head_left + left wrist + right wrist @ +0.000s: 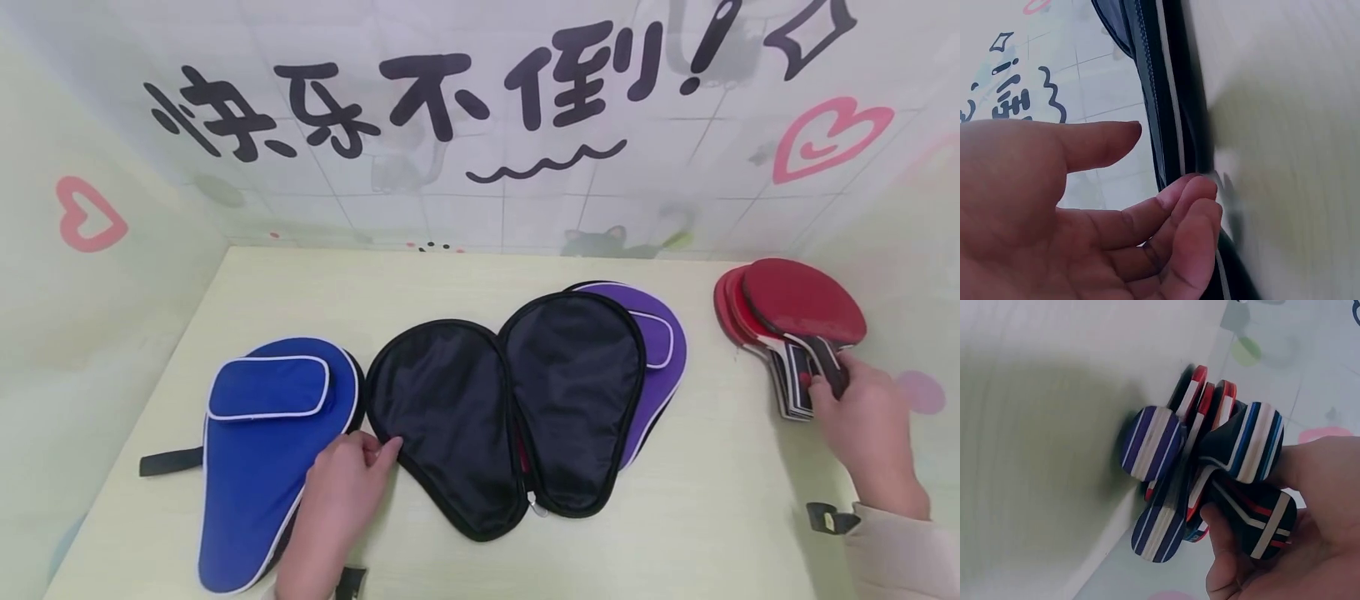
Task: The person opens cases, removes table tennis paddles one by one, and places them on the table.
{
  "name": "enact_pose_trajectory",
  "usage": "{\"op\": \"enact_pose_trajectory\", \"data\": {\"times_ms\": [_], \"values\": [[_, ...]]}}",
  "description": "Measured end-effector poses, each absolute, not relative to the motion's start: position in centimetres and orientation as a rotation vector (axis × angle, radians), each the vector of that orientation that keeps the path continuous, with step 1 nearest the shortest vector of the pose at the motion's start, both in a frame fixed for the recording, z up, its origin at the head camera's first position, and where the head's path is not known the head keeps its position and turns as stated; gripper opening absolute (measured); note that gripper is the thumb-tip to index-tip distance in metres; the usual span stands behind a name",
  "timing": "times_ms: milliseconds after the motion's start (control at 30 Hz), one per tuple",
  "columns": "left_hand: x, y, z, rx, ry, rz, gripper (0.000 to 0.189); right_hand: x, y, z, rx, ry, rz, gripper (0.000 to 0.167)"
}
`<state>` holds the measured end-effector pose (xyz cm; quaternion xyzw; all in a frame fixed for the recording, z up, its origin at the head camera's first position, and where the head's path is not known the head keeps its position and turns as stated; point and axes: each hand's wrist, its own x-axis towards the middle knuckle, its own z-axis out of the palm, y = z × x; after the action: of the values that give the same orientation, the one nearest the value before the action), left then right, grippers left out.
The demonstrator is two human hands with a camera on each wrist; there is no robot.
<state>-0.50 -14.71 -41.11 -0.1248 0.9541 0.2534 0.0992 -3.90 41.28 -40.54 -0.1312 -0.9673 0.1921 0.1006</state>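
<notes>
My left hand [341, 492] is at the lower left edge of an unzipped paddle case [450, 417], which lies spread with its black lining up. In the left wrist view, the fingertips touch the case's edge [1172, 125], while the thumb stands apart from them. My right hand [870, 429] pinches the dark handle of the top table tennis paddle [806, 300], on a stack of red-faced paddles [723, 308] at the right. Several striped handle ends fan out in the right wrist view, the gripped handle [1266, 522] among them.
A blue paddle case [262, 467] with a white-edged pocket and black strap [171, 462] lies at the left. Under the spread case's right half, a purple case [663, 383] shows. Printed wall sheets [420, 208] enclose the pale table [720, 533] at back and sides.
</notes>
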Motion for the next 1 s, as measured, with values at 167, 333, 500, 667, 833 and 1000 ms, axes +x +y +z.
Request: {"op": "enact_pose_trajectory", "data": {"times_ms": [167,333,500,667,833,1000], "values": [[-0.5,-14.4,-41.5,-0.315,2.863,0.677,0.038,-3.9,41.0,-40.5,-0.415,-2.901,0.528,0.035],[-0.4,-14.0,-41.8,-0.329,2.888,0.661,0.035,-3.7,40.4,-40.2,-0.475,-2.954,0.492,0.043],[-0.2,-13.8,-41.8,-0.392,2.907,0.734,0.03,-3.9,38.3,-39.5,-0.417,-2.753,0.517,0.044],[-0.1,-13.2,-40.7,-0.47,2.92,0.843,0.03,-5.4,36.0,-39.5,-0.049,-2.558,0.632,0.034],[0.2,-11.9,-38.6,-0.435,2.975,0.989,0.038,-6.6,34.0,-39.7,0.056,-2.837,0.869,0.051],[0.6,-9.8,-37.9,0.048,3.165,1.143,0.054,-8.2,32.0,-41.4,0.035,-3.054,1.133,0.074]]}}
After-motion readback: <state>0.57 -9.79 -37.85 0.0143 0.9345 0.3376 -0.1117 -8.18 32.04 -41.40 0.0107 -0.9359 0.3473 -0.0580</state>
